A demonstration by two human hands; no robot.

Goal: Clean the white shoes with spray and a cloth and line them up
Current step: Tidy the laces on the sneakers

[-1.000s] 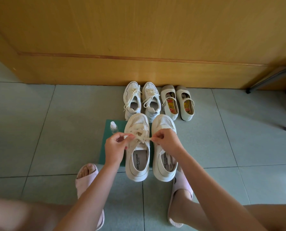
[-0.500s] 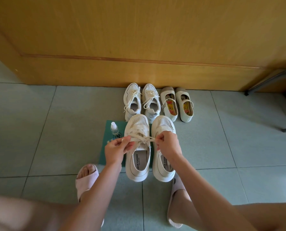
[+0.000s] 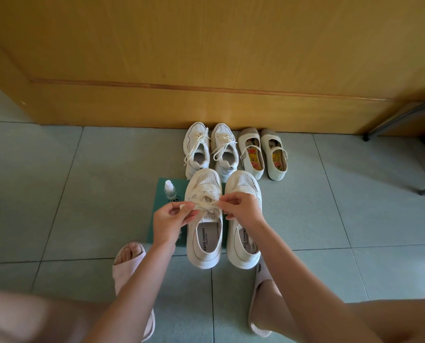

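Your right hand [image 3: 243, 210] covers the centre-right sneaker's [image 3: 239, 256] laces; the other sneaker [image 3: 204, 246] and your left hand [image 3: 169, 221] hide most of the green cloth [image 3: 160, 195].

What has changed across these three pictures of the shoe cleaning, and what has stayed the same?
The left hand and right hand drew the laces of the mesh sneaker beside the spray bottle sideways until taut, then eased back toward the knot. Both keep pinching the laces. That sneaker, its partner, the bottle, the green mat, the laced pair and the strap pair stayed put.
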